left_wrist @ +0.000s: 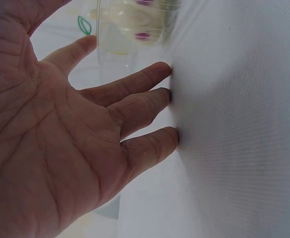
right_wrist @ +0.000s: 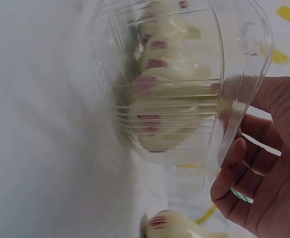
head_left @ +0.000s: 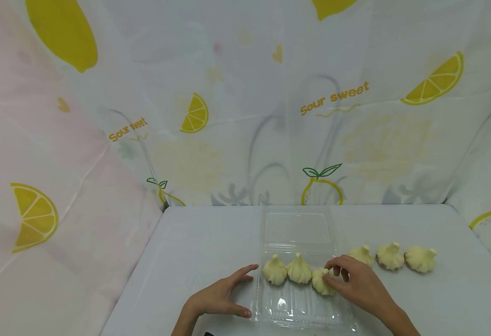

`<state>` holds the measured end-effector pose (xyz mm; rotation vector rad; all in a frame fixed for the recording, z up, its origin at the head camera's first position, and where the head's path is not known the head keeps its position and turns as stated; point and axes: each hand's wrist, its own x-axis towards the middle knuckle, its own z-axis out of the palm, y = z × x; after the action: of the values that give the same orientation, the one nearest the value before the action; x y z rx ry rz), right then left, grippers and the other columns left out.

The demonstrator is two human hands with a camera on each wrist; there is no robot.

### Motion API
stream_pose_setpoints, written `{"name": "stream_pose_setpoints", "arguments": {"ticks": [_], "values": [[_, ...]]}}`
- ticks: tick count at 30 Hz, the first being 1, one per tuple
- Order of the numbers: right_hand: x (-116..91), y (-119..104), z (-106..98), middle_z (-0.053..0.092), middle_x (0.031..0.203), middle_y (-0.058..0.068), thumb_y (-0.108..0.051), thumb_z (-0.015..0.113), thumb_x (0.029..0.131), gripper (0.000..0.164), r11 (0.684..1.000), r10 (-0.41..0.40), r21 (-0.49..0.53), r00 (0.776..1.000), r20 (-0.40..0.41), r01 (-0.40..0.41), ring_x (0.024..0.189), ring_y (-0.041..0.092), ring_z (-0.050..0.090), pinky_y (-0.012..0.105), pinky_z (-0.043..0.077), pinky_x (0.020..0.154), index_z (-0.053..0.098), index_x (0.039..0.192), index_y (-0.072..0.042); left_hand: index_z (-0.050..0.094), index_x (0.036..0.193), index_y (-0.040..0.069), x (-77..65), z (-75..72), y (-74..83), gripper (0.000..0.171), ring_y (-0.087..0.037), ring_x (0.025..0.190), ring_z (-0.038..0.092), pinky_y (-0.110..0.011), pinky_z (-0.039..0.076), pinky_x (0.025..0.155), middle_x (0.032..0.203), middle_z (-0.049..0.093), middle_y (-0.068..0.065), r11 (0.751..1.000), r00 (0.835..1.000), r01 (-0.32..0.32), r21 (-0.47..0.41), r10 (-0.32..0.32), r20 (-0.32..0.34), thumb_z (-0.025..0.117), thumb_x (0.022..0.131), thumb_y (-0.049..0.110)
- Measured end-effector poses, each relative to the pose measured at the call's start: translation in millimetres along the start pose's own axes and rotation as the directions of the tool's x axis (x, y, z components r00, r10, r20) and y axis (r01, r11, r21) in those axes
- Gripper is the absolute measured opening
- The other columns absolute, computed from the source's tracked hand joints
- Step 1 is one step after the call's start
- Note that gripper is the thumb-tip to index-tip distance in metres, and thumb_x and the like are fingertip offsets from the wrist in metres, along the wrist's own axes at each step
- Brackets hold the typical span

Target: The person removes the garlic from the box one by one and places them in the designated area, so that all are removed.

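My right hand [head_left: 360,284] pinches a garlic bulb [head_left: 321,283] by its stem between thumb and fingers, at the right side of a clear plastic clamshell box [head_left: 287,310]. Two more garlic bulbs, one on the left [head_left: 275,271] and one in the middle [head_left: 299,269], sit in a row with it, stems up. Through the box wall, the right wrist view shows purple-marked bulbs [right_wrist: 157,124]. My left hand [head_left: 220,297] is spread at the box's left edge, holding nothing. In the left wrist view its lower fingertips [left_wrist: 165,94] rest on the white tabletop.
Behind the base lies the box's open lid [head_left: 297,227]. To the right, three garlic bulbs stand on the white table [head_left: 186,252]: a partly covered one [head_left: 361,255], a middle one [head_left: 390,256] and a far-right one [head_left: 420,259]. A lemon-print cloth [head_left: 237,154] hangs behind.
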<state>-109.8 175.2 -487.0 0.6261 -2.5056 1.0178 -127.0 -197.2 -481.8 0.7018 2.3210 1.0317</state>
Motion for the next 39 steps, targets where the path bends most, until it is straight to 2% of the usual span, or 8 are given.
{"name": "stream_pose_setpoints", "arguments": {"ticks": [13, 24, 32, 39], "values": [[0.7, 1.9, -6.6, 0.051, 0.075, -0.019, -0.013, 0.087, 0.074, 0.027, 0.995, 0.009, 0.102, 1.000, 0.005, -0.010, 0.060, -0.002, 0.045, 0.019, 0.040, 0.051, 0.068, 0.091, -0.023, 0.025, 0.155, 0.035, 0.4, 0.1, -0.1, 0.098, -0.025, 0.137, 0.039, -0.054, 0.032, 0.109, 0.141, 0.052, 0.000, 1.000, 1.000, 0.010, -0.006, -0.010, 0.003, 0.084, 0.077, 0.040], [4.4, -2.7, -16.8, 0.052, 0.074, -0.018, -0.012, 0.085, 0.077, 0.025, 0.991, 0.036, 0.130, 0.999, 0.011, -0.037, 0.058, -0.001, 0.045, 0.021, 0.040, 0.050, 0.069, 0.092, -0.021, 0.025, 0.155, 0.035, 0.5, 0.2, -1.7, 0.098, -0.025, 0.136, 0.040, -0.053, 0.033, 0.108, 0.142, 0.052, 0.000, 1.000, 1.000, 0.001, 0.000, -0.001, 0.001, 0.084, 0.077, 0.041], [6.6, -9.5, -29.4, 0.052, 0.075, -0.016, -0.011, 0.085, 0.077, 0.026, 0.988, 0.067, 0.137, 0.998, -0.012, -0.065, 0.058, 0.002, 0.045, 0.021, 0.040, 0.050, 0.070, 0.095, -0.022, 0.025, 0.155, 0.034, 0.7, 0.2, -1.7, 0.098, -0.025, 0.136, 0.040, -0.053, 0.033, 0.108, 0.142, 0.052, 0.000, 1.000, 1.000, -0.003, 0.014, 0.003, -0.003, 0.084, 0.077, 0.042], [8.6, -11.9, -40.7, 0.054, 0.075, -0.012, -0.006, 0.085, 0.076, 0.030, 0.983, 0.055, 0.179, 0.997, -0.056, -0.044, 0.059, 0.005, 0.047, 0.020, 0.039, 0.051, 0.070, 0.096, -0.021, 0.025, 0.155, 0.034, 0.5, -0.2, -1.2, 0.097, -0.026, 0.137, 0.039, -0.054, 0.033, 0.108, 0.142, 0.052, -0.001, 1.000, 1.000, -0.002, 0.003, 0.002, 0.000, 0.084, 0.078, 0.040]]}}
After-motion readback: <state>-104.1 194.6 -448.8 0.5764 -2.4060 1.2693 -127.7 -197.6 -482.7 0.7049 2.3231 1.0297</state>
